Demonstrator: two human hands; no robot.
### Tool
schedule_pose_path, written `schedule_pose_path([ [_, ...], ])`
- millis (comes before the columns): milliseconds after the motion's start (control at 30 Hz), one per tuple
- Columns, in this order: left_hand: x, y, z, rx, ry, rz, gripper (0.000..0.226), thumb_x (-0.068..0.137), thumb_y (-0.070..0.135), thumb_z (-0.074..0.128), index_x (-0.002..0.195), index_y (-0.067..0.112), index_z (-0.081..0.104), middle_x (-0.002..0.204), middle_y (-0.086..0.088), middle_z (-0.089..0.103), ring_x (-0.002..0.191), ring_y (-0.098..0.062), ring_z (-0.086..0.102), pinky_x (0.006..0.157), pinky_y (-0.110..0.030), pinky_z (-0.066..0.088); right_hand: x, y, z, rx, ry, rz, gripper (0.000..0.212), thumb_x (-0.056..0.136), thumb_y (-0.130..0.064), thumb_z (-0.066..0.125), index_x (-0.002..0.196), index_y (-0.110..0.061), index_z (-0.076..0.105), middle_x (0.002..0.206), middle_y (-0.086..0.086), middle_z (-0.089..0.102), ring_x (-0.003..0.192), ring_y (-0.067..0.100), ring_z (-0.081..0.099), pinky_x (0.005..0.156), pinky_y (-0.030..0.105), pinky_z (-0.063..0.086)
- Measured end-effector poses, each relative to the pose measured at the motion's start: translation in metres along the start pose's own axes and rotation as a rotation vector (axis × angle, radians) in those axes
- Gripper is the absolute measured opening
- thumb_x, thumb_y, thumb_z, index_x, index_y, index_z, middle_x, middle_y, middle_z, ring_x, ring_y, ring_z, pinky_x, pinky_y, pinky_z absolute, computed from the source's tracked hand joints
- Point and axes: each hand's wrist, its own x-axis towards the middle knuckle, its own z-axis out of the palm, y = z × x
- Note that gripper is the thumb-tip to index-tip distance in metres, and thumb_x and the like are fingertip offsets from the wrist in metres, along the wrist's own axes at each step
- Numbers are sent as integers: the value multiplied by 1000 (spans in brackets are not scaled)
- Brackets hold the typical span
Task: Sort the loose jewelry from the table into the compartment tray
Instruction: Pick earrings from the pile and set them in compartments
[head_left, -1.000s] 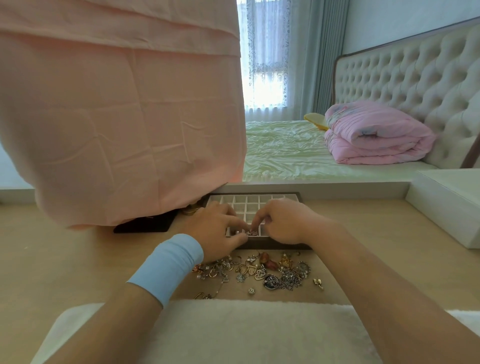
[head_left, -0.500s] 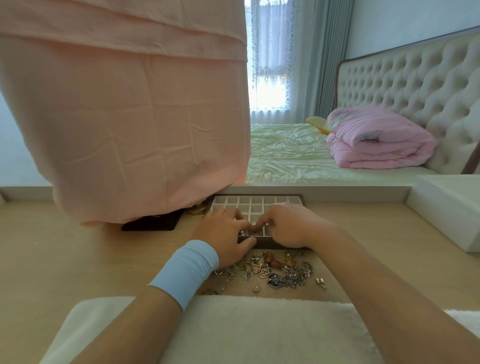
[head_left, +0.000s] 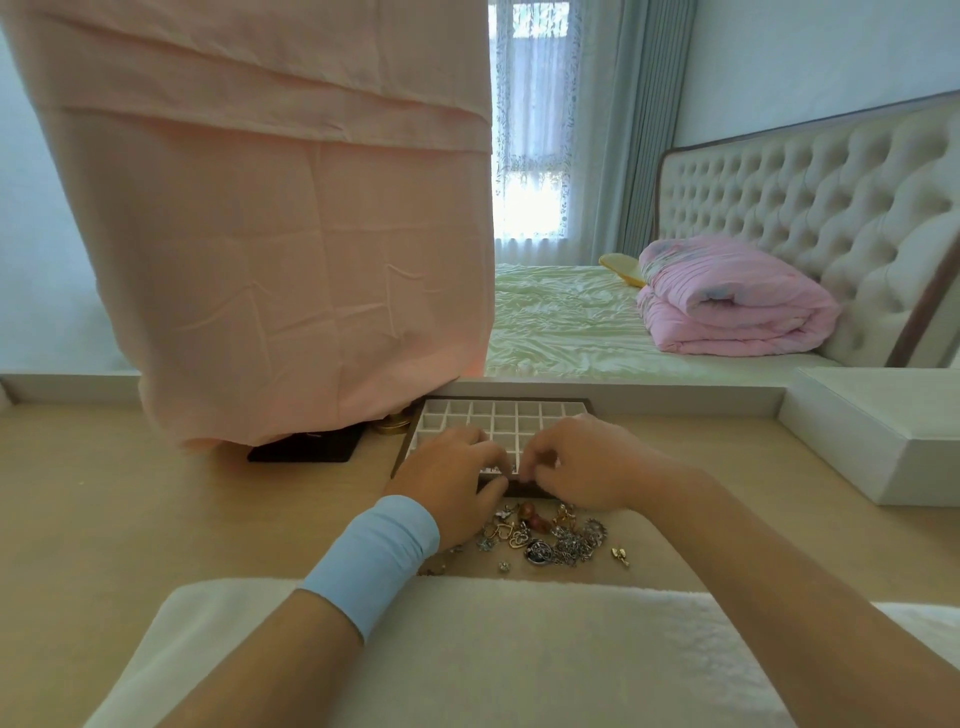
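Left hand (head_left: 451, 480) and right hand (head_left: 584, 467) curl over the tray's (head_left: 519, 410) near edge, fingertips close together; whether either pinches anything cannot be told. Jewelry (head_left: 553, 538) lies just before the tray.

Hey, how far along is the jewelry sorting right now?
Early on. Done: little shows; the tray has mostly empty visible compartments, with a few glints in the near row. In hand: left hand and right hand meet over that near row, fingers curled; any piece between them is hidden. Left: a pile of loose jewelry lies on the table in front of the tray.
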Motion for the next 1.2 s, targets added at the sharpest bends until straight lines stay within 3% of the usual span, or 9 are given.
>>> schedule_pose_path([
  [133,-10,6,5,-94,35,54,14,94,28,56,105,32,64,99,14,58,92,-6,49,79,-23,45,-11,-3,5,-138,-68,20,17,90,-37,64,98,-32,78,95,-12,70,85,12,63,72,27,53],
  [300,-20,-1,15,-136,18,79,19,95,32,56,113,35,63,109,17,59,101,-3,51,84,-25,49,-12,-3,10,-209,-58,76,26,83,-53,70,93,-30,78,94,-12,69,89,12,60,70,26,48],
  [433,-20,-2,17,-205,-12,49,24,94,31,58,117,36,62,109,18,61,98,0,53,88,-25,50,-9,-3,16,-193,-77,72,25,81,-54,74,95,-33,78,96,-11,70,92,13,62,70,27,49],
  [600,-20,-2,20,-446,28,-16,26,91,25,65,115,35,62,98,17,67,91,-1,61,85,-22,52,-7,5,7,197,-86,69,9,88,-38,76,84,-30,78,81,-12,73,76,7,67,67,22,51],
  [700,-20,-1,19,-641,95,-92,25,89,23,69,110,35,66,93,17,69,87,-2,64,80,-20,54,-8,6,3,505,-52,83,11,93,-28,74,94,-19,80,65,-10,70,54,9,57,51,19,45],
  [833,-16,-2,18,-836,174,-150,21,84,20,74,100,34,71,86,9,73,82,-14,68,76,-31,58,-9,3,5,768,-36,74,14,94,-22,73,104,-15,78,76,0,74,47,12,50,39,16,33],
  [967,-12,0,17,-950,258,-181,20,84,13,74,98,26,71,83,4,75,80,-8,70,76,-22,55,-4,0,13,919,32,68,20,93,-17,73,113,-18,71,71,3,70,44,14,49,38,19,28],
  [1067,-11,-1,18,-752,275,-175,23,88,20,70,107,32,65,91,13,74,89,4,65,78,-8,46,-3,-1,15,924,120,76,12,94,-16,72,105,-17,75,68,-1,71,41,15,48,37,19,30],
  [1200,-10,-16,22,-134,100,-91,36,95,36,56,131,39,54,133,13,55,126,-10,42,109,-32,35,2,6,16,808,261,133,6,93,-20,73,99,-21,76,81,-2,78,41,19,50,39,17,36],
])
